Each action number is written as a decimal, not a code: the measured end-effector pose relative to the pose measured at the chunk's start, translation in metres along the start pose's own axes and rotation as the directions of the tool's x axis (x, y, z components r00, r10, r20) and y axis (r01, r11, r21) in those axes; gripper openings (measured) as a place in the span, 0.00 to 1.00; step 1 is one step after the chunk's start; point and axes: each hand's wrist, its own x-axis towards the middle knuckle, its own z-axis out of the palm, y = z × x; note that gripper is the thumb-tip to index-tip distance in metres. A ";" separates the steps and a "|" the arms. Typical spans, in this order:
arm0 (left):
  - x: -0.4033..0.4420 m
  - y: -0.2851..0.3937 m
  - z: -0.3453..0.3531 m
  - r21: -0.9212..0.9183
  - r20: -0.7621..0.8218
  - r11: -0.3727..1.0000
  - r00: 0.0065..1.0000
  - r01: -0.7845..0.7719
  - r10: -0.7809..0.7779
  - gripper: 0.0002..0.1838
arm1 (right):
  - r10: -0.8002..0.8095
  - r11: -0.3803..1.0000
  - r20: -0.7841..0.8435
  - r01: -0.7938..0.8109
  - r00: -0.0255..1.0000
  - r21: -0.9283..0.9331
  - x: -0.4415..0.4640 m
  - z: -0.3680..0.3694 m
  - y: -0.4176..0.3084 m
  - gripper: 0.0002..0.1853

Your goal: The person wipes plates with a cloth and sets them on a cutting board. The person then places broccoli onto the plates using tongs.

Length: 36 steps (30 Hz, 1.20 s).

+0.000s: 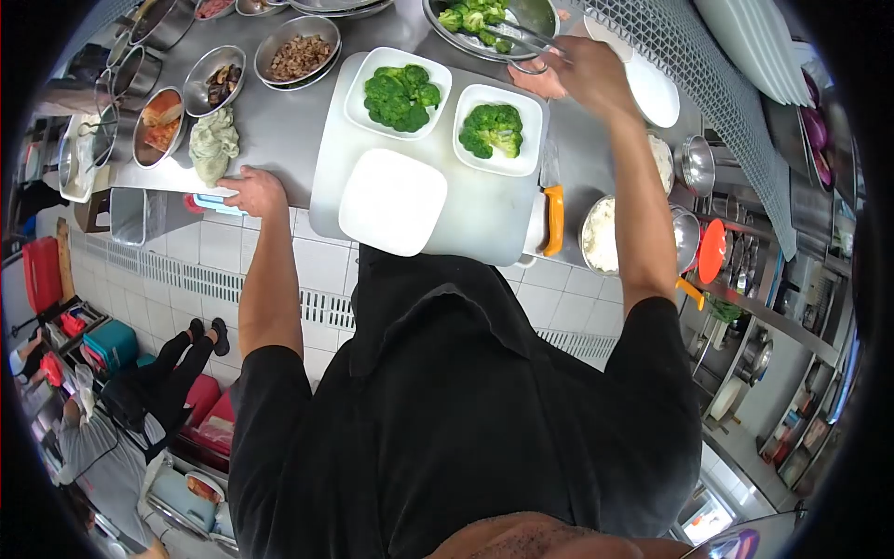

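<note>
My right hand (591, 74) is closed on metal tongs (526, 37), whose tips reach into a steel bowl (438, 33) of broccoli at the top. At the counter's front edge rests my left hand (256, 193), fingers stretched out beside a crumpled pale green cloth (214, 144); whether they touch it is unclear. Between the hands lies a white cutting board (503, 214). Two square white bowls on it hold broccoli: one heap (400, 98) at the left, a smaller one (494, 130) at the right. A third square white dish (393, 202) sits nearest my body.
An orange-handled knife (554, 221) lies along the board's right side. Steel bowls of chopped brown food (300, 58) and dark pieces (223, 84) stand left. White crumbly food (601, 238) fills a bowl under my right forearm. Another person (121, 438) is at lower left.
</note>
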 end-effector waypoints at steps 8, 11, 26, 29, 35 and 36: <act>-0.003 0.001 -0.002 -0.017 -0.007 1.000 1.000 -0.022 0.022 0.38 | -0.101 0.971 0.251 0.151 0.963 -0.188 0.047 0.062 -0.031 0.11; -0.004 -0.002 0.000 -0.030 -0.047 0.998 0.997 -0.060 0.059 0.39 | 0.037 0.995 0.190 -0.055 0.981 0.089 0.043 0.039 -0.014 0.15; -0.002 0.001 -0.001 -0.028 0.006 1.000 1.000 -0.005 0.005 0.39 | 0.094 0.697 0.910 -0.680 0.404 0.230 -0.030 -0.030 0.043 0.15; -0.002 0.000 -0.001 -0.034 0.006 0.999 1.000 0.000 0.000 0.39 | 0.139 0.720 0.932 -0.680 0.336 0.138 -0.018 -0.022 0.032 0.15; -0.004 0.002 -0.005 -0.030 0.030 1.000 1.000 0.007 -0.006 0.40 | 0.204 0.763 0.897 -0.638 0.391 0.104 -0.015 -0.038 0.028 0.16; -0.003 0.002 -0.004 -0.035 0.032 0.999 0.999 0.006 -0.005 0.40 | 0.219 0.790 0.883 -0.607 0.416 0.090 -0.015 -0.055 0.025 0.16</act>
